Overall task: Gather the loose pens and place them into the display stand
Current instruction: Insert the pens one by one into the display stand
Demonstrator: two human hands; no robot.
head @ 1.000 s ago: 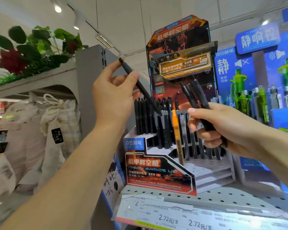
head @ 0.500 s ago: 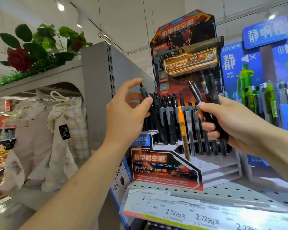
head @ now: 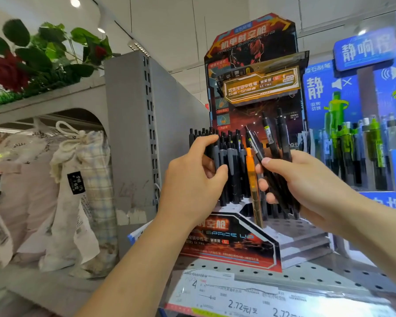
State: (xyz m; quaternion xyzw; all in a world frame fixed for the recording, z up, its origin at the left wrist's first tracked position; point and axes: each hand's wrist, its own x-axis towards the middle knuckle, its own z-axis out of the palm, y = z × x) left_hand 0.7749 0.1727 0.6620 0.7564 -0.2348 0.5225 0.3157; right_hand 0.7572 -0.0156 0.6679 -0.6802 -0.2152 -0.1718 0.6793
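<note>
The red and black cardboard display stand (head: 238,239) sits on a perforated shelf. Its stepped white base (head: 295,227) has holes, and rows of black pens (head: 234,161) stand in the upper steps. One orange pen (head: 251,177) stands among them. My left hand (head: 192,179) pinches a black pen (head: 212,154) between thumb and fingers at the left end of the rows. My right hand (head: 300,181) grips a bundle of several loose black pens (head: 273,136), tips upward, just right of the orange pen.
A blue stand with green pens (head: 375,143) is close on the right. A grey shelf upright (head: 133,138) rises left of the display, with cloth bags (head: 78,191) and an artificial rose (head: 7,72) beyond it. Price labels (head: 249,303) line the shelf's front edge.
My left hand has come down from above the stand, carrying its black pen into the left rows. My right hand with its bundle has stayed beside the stand.
</note>
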